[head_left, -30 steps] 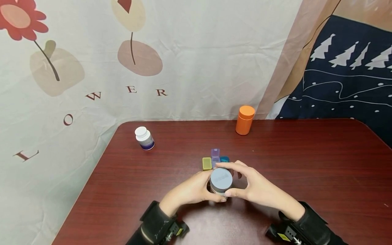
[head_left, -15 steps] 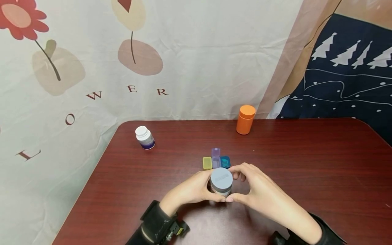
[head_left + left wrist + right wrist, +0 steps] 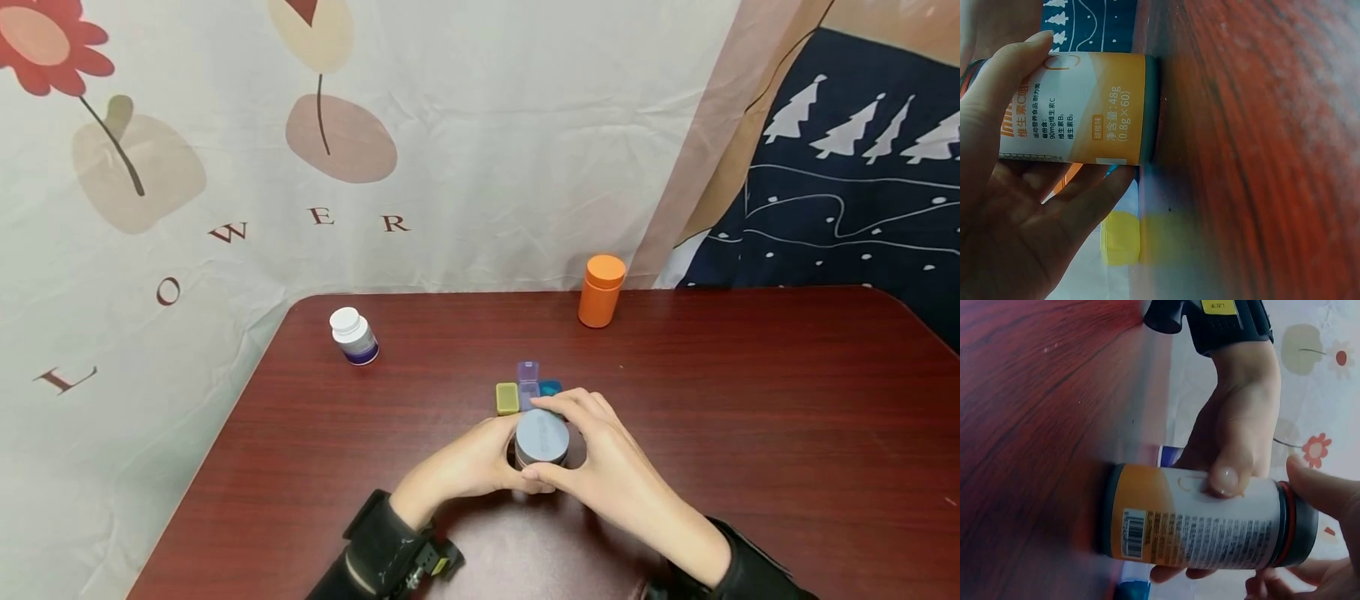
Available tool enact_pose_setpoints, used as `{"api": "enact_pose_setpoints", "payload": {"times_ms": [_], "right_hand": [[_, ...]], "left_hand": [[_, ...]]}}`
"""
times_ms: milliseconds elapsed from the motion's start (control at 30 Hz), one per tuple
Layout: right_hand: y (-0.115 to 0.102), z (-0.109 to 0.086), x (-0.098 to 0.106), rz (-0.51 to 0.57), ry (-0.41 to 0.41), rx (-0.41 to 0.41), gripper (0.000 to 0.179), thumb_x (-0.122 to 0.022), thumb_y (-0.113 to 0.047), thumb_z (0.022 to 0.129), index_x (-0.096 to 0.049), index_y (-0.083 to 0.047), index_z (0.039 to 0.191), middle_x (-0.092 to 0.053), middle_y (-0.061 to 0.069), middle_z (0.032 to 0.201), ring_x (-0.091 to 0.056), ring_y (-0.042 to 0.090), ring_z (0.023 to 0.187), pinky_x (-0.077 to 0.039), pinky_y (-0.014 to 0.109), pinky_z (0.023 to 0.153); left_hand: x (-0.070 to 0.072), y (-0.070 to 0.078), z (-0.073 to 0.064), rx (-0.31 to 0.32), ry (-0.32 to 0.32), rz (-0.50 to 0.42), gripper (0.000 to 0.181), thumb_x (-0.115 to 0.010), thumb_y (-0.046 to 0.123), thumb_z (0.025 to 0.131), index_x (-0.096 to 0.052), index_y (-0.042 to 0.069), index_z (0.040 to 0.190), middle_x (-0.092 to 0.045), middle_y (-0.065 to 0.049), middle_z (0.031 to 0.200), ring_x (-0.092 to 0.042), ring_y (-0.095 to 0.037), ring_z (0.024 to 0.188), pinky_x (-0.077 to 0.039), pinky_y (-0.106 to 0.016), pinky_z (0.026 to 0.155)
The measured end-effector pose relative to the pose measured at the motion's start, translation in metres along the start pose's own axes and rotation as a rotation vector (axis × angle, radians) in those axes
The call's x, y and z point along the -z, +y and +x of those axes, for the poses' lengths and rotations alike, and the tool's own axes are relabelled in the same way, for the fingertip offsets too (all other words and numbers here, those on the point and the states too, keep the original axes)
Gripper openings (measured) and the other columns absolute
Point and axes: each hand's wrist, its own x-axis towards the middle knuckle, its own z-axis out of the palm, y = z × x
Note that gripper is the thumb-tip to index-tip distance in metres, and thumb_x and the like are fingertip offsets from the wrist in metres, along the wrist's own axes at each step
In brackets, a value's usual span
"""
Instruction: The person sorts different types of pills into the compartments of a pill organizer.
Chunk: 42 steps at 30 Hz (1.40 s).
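Note:
A supplement bottle [image 3: 1204, 519] with an orange and white label stands upright between the hands, its base right at the table in the left wrist view. Its grey lid [image 3: 542, 435] faces up toward the head camera. My left hand [image 3: 480, 462] wraps the bottle's body, thumb across the label. The right hand [image 3: 607, 458] holds the lid's rim between thumb and fingers, thumb at the front and index at the far side. A red ring [image 3: 1289, 515] shows just under the lid in the right wrist view.
Just behind the bottle lie small pill-box compartments: a yellow-green one [image 3: 507, 398], a purple one [image 3: 528, 385] with its lid up, and a blue one [image 3: 551, 388]. A white bottle [image 3: 355, 337] stands back left, an orange bottle [image 3: 601, 292] at the table's [image 3: 750, 400] rear edge.
The right hand shifted right, off the lid's far side, then came back onto the lid, its thumb now farther left along the front. The left hand and bottle stay in place.

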Motion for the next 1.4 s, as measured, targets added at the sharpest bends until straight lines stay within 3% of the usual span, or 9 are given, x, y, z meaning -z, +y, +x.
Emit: {"api": "enact_pose_setpoints", "payload": {"times_ms": [167, 400, 500, 600, 767, 933, 1100, 1200, 1400], "right_hand": [[0.005, 0.003, 0.007, 0.042, -0.045, 0.049, 0.068, -0.100, -0.021, 0.082, -0.070, -0.015, 0.143, -0.070, -0.004, 0.126, -0.059, 0.011, 0.112, -0.058, 0.033, 0.094], [0.015, 0.004, 0.015, 0.106, -0.161, 0.132, 0.065, -0.092, -0.014, 0.091, -0.064, -0.015, 0.149, -0.067, 0.003, 0.137, -0.058, 0.008, 0.116, -0.057, 0.033, 0.099], [0.019, 0.004, 0.016, 0.118, -0.192, 0.188, 0.063, -0.088, -0.012, 0.095, -0.062, -0.016, 0.152, -0.065, 0.005, 0.140, -0.057, 0.009, 0.122, -0.056, 0.033, 0.101], [0.021, 0.004, 0.016, 0.118, -0.210, 0.219, 0.062, -0.085, -0.013, 0.097, -0.060, -0.017, 0.154, -0.063, 0.006, 0.143, -0.056, 0.011, 0.127, -0.055, 0.032, 0.105], [0.016, 0.004, 0.017, 0.072, -0.152, 0.157, 0.064, -0.091, -0.021, 0.094, -0.064, -0.018, 0.152, -0.066, 0.001, 0.143, -0.061, 0.015, 0.127, -0.056, 0.034, 0.105], [0.006, 0.006, 0.024, -0.027, 0.004, 0.002, 0.041, -0.092, -0.029, 0.092, -0.080, -0.022, 0.130, -0.077, -0.011, 0.121, -0.071, 0.014, 0.108, -0.061, 0.039, 0.092], [0.001, 0.004, 0.029, -0.120, 0.062, -0.053, 0.014, -0.090, -0.031, 0.094, -0.086, -0.030, 0.107, -0.074, -0.020, 0.097, -0.070, 0.009, 0.094, -0.060, 0.035, 0.081], [-0.001, 0.002, 0.027, -0.135, 0.057, -0.058, 0.018, -0.091, -0.032, 0.093, -0.086, -0.030, 0.110, -0.074, -0.020, 0.101, -0.069, 0.007, 0.097, -0.060, 0.034, 0.083], [-0.006, -0.002, 0.012, -0.140, 0.027, -0.018, 0.045, -0.095, -0.034, 0.089, -0.079, -0.024, 0.130, -0.070, -0.015, 0.118, -0.062, 0.008, 0.111, -0.060, 0.033, 0.087]], "left_hand": [[0.002, 0.009, -0.002, -0.019, 0.014, 0.012, 0.061, -0.096, 0.036, 0.085, -0.066, 0.029, 0.138, -0.074, 0.020, 0.120, -0.070, 0.004, 0.109, -0.058, -0.022, 0.099], [0.017, 0.064, -0.017, -0.007, 0.000, -0.004, 0.054, -0.091, 0.025, 0.090, -0.068, 0.012, 0.136, -0.079, 0.005, 0.116, -0.069, 0.002, 0.099, -0.057, -0.023, 0.096], [0.016, 0.060, -0.016, -0.020, -0.005, 0.012, 0.053, -0.091, 0.026, 0.092, -0.067, 0.011, 0.136, -0.078, 0.005, 0.115, -0.069, 0.000, 0.096, -0.058, -0.024, 0.093], [0.008, 0.030, -0.010, -0.044, -0.002, 0.019, 0.056, -0.092, 0.037, 0.092, -0.066, 0.021, 0.138, -0.076, 0.014, 0.115, -0.070, 0.003, 0.098, -0.058, -0.023, 0.092], [0.001, 0.003, -0.003, -0.021, 0.000, -0.014, 0.063, -0.095, 0.046, 0.088, -0.064, 0.033, 0.140, -0.074, 0.021, 0.118, -0.072, 0.003, 0.103, -0.058, -0.022, 0.096], [0.001, 0.006, -0.002, -0.007, 0.006, -0.008, 0.071, -0.096, 0.044, 0.087, -0.061, 0.035, 0.147, -0.073, 0.021, 0.127, -0.071, 0.002, 0.113, -0.057, -0.024, 0.104], [0.000, 0.007, -0.002, -0.005, 0.004, 0.002, 0.074, -0.096, 0.045, 0.087, -0.059, 0.037, 0.151, -0.073, 0.021, 0.128, -0.070, 0.002, 0.116, -0.056, -0.024, 0.106], [0.001, 0.007, -0.002, 0.001, 0.004, 0.001, 0.072, -0.095, 0.046, 0.087, -0.060, 0.036, 0.149, -0.073, 0.021, 0.126, -0.071, 0.003, 0.114, -0.056, -0.024, 0.105], [0.002, 0.010, -0.004, -0.005, -0.002, -0.034, 0.066, -0.095, 0.042, 0.088, -0.064, 0.028, 0.145, -0.075, 0.015, 0.124, -0.071, 0.001, 0.107, -0.059, -0.023, 0.098]]}}
